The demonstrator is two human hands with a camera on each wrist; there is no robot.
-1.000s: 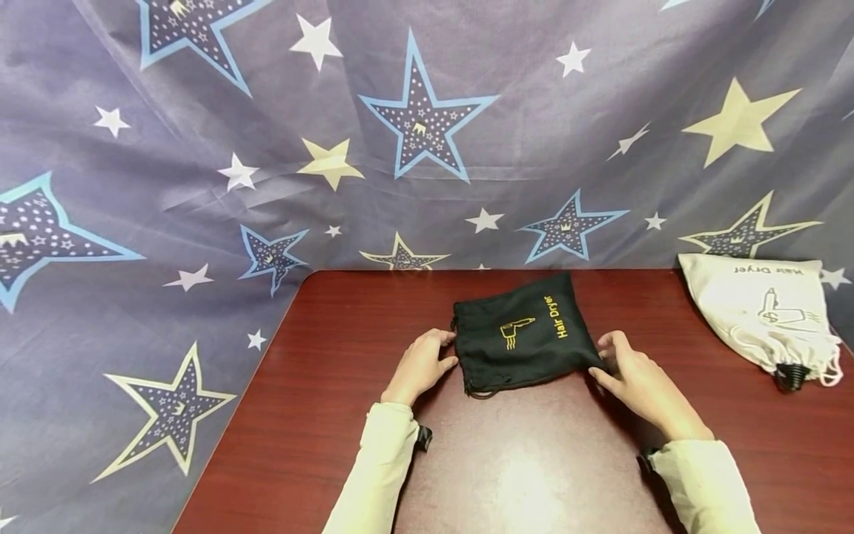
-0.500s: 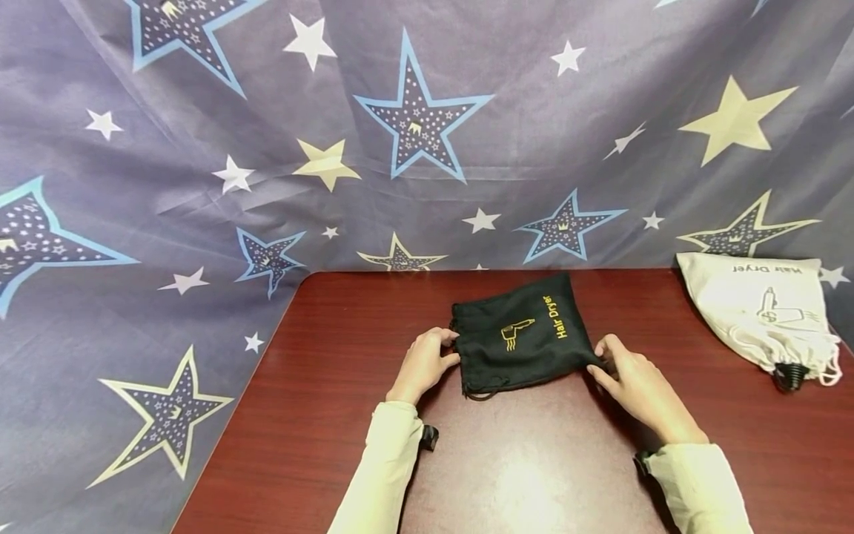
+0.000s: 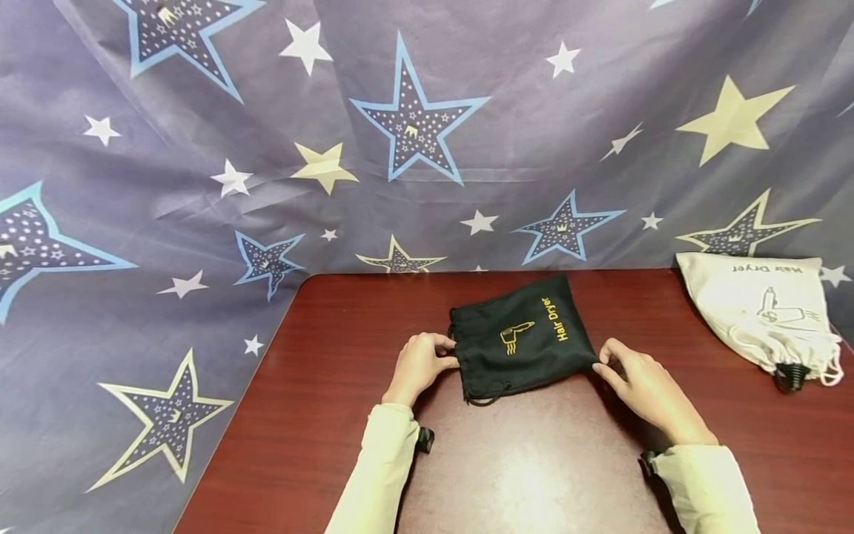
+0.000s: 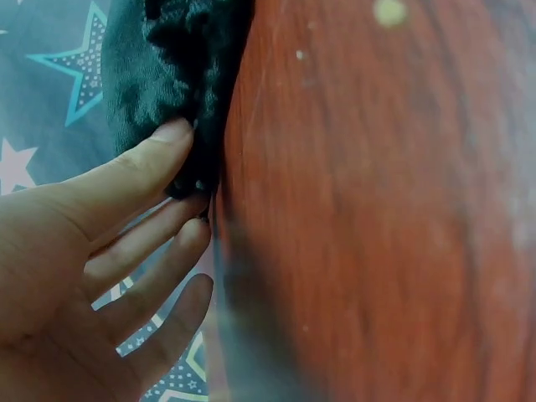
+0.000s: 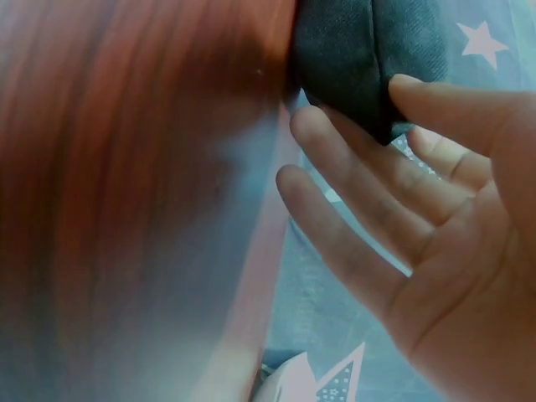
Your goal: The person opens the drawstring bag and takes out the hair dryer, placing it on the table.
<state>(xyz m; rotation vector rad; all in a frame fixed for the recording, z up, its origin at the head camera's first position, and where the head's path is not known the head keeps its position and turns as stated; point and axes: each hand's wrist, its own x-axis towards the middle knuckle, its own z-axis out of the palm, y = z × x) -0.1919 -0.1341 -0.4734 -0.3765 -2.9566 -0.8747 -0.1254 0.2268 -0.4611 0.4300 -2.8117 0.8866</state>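
A black drawstring bag lies flat on the table, with a yellow hair dryer picture and the words "Hair Dryer" facing up. My left hand pinches its gathered left edge. In the left wrist view, the thumb of that hand presses on the bag's cloth while the index finger lies beneath. At the near right corner, my right hand pinches the bag between thumb and index finger. The right wrist view shows the right hand with its lower fingers loosely extended below the bag's corner.
Toward the right end of the reddish-brown table lies a white drawstring bag, also marked "Hair Dryer". A black ribbed piece sticks out of its mouth. A star-patterned curtain hangs behind and left of the table.
The fingers of my right hand have closed on the bag's near right corner. My left thumb has come in onto the left edge. The black bag stays in nearly the same place.
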